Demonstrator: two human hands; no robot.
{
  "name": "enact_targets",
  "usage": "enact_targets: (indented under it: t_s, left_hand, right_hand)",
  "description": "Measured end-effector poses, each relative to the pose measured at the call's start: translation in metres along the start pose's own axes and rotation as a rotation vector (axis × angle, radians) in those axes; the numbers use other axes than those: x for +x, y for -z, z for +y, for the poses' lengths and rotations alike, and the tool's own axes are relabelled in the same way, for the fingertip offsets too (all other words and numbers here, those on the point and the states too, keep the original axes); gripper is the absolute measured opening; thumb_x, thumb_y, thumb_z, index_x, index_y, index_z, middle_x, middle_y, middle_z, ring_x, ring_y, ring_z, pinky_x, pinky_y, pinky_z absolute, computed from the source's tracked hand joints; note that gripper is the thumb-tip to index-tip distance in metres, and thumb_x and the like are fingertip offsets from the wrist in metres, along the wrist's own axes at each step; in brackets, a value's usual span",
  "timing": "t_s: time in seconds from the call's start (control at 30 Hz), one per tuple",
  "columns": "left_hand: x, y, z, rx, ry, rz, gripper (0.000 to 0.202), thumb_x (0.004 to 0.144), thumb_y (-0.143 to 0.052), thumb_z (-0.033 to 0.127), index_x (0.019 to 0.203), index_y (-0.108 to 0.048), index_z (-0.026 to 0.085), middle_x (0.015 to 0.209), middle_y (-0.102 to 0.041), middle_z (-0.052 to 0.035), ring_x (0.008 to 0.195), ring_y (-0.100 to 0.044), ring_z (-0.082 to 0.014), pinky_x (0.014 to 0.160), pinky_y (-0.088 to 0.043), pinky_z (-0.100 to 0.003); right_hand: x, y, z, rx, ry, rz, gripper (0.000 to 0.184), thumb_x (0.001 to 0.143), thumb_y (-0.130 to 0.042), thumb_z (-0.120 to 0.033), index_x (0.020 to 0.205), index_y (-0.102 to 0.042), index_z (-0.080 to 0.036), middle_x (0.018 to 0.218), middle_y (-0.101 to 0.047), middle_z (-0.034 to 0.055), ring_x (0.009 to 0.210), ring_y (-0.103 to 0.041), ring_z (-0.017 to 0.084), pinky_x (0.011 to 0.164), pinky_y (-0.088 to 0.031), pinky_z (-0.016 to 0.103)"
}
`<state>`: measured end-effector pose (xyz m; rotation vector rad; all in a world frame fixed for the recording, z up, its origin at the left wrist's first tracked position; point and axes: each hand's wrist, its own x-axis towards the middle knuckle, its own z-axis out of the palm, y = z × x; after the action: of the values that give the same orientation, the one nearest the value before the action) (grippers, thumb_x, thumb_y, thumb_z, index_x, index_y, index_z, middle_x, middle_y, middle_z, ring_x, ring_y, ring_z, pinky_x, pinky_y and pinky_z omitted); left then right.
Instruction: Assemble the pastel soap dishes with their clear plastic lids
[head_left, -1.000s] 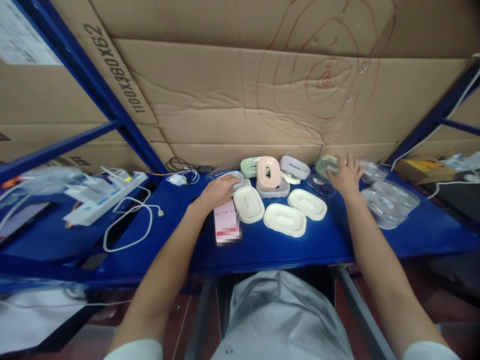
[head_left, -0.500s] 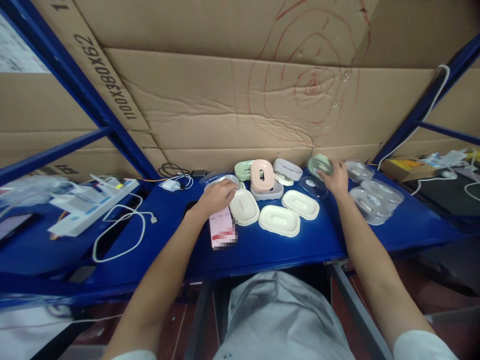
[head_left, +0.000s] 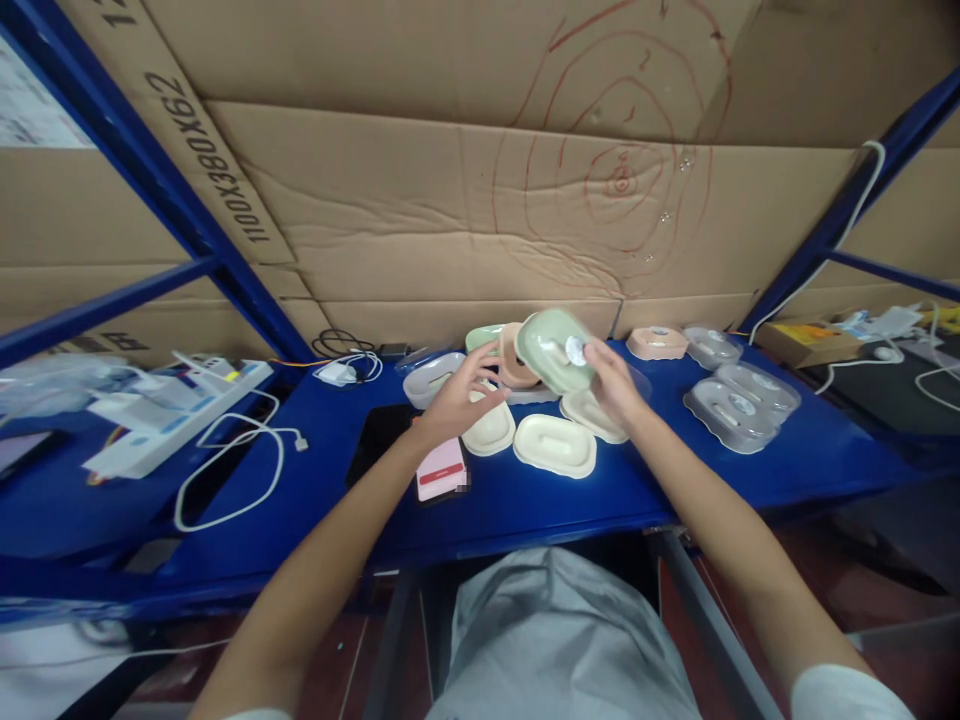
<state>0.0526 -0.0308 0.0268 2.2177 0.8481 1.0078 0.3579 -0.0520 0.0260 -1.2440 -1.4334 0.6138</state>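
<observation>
My right hand (head_left: 616,385) is closed on the right edge of a light-green oval box (head_left: 551,350), which is tilted above the table and carries a round pale sticker. Left of it, my left hand (head_left: 459,398) is empty, fingers apart, over a cream oval base (head_left: 491,432). Two more cream pieces lie to the right: an oval base (head_left: 555,446) and a partly covered one (head_left: 596,414). Behind the raised box, a peach box (head_left: 511,362) is partly hidden, with another green box (head_left: 481,337) beside it. A pale grey box (head_left: 429,380) sits beyond my left hand.
Clear plastic covers (head_left: 731,412) lie at right, with another clear cover (head_left: 712,347) and a peach box (head_left: 657,343) behind. A phone (head_left: 441,474) and a dark flat object (head_left: 373,442) lie near my left forearm. A power strip (head_left: 157,430) and cables are at left.
My right hand has lifted the green box from the back right and brought it left. My left hand has come off the pale grey box and moved right. A peach box now shows at the back.
</observation>
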Motion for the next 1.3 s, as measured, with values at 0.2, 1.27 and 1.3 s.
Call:
enact_targets:
  t_s: [0.2, 1.27, 1.3]
  left_hand:
    - [-0.003, -0.035, 0.02, -0.413, -0.002, -0.015, 0.095, 0.092, -0.07, 0.07, 0.166, -0.023, 0.033, 0.161, -0.05, -0.0161, 0.138, -0.06, -0.0345, 0.1, -0.062, -0.045]
    - [-0.01, -0.044, 0.038, -0.911, 0.251, 0.206, 0.074, 0.083, -0.089, 0.049, 0.139, -0.043, 0.033, 0.143, -0.059, -0.0067, 0.112, -0.071, -0.0248, 0.091, -0.066, -0.047]
    - [-0.009, -0.043, 0.038, -0.91, 0.254, 0.207, 0.074, 0.083, -0.089, 0.049, 0.139, -0.043, 0.033, 0.141, -0.06, -0.0065, 0.111, -0.071, -0.0245, 0.09, -0.066, -0.047]
  right_hand:
    - [-0.035, -0.044, -0.018, 0.292, -0.148, -0.295, 0.076, 0.097, -0.042, -0.084, 0.144, -0.061, -0.027, 0.124, -0.078, 0.0097, 0.116, -0.074, 0.032, 0.097, -0.062, 0.049]
    - [0.012, 0.012, 0.042, -0.463, 0.001, 0.274, 0.11, 0.088, -0.058, -0.085, 0.168, -0.026, -0.016, 0.163, -0.045, 0.0254, 0.139, -0.057, 0.04, 0.117, -0.043, 0.064]
    - [0.016, 0.02, 0.048, -0.514, -0.051, 0.281, 0.111, 0.086, -0.061, -0.084, 0.166, -0.03, -0.014, 0.161, -0.047, 0.0274, 0.141, -0.054, 0.044, 0.118, -0.038, 0.07]
